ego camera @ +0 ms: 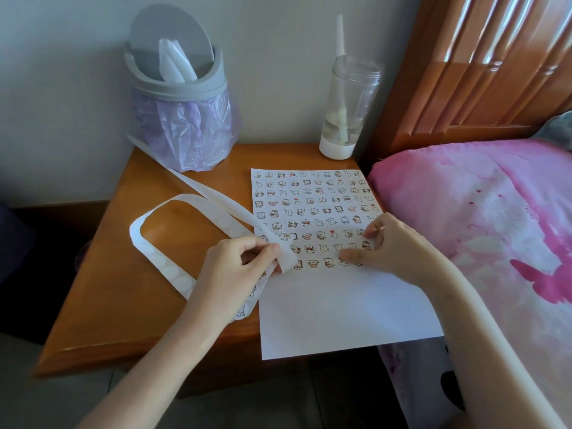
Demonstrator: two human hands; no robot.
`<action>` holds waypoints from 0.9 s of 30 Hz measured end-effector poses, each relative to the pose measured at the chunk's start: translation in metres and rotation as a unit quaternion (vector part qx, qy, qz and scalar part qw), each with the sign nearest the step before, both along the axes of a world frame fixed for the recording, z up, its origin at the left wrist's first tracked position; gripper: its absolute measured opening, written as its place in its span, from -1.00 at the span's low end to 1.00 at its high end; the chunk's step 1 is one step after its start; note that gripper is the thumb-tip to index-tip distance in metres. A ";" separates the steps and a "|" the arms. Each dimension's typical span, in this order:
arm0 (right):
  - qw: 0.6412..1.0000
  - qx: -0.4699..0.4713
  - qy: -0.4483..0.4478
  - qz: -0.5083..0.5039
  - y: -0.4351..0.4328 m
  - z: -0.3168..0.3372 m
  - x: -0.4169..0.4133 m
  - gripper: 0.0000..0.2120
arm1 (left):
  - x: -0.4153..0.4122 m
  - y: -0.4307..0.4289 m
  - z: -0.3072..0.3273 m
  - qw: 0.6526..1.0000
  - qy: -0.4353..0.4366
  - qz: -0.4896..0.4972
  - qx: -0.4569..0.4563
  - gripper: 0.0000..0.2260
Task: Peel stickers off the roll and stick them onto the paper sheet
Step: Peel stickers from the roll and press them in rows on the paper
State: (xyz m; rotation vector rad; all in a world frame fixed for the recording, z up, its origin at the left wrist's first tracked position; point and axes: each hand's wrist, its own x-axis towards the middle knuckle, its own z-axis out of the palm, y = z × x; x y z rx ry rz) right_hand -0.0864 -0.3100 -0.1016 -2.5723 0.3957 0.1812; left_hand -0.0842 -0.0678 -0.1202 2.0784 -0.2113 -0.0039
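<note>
A white paper sheet [334,308] lies on the wooden nightstand [117,298], its upper part filled with several rows of small cartoon stickers. A long white sticker strip [154,261] loops across the nightstand to the left of the sheet. My left hand [235,270] pinches the strip at the sheet's left edge, where the strip bends over. My right hand [387,243] rests on the sheet at the lowest sticker rows, fingertips pressing down near the right end of those rows. Whether a sticker lies under the fingertips is hidden.
A grey bin [176,88] with a purple liner stands at the nightstand's back left, with strip ends poking out of it. A clear bottle [349,109] with a straw stands at the back right. A bed with pink bedding [479,218] borders the right.
</note>
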 end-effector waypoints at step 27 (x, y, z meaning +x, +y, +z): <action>0.915 0.280 -0.225 0.181 0.077 0.023 -0.017 -0.82 | -0.005 0.001 0.025 0.972 0.065 0.049 -0.218 -0.85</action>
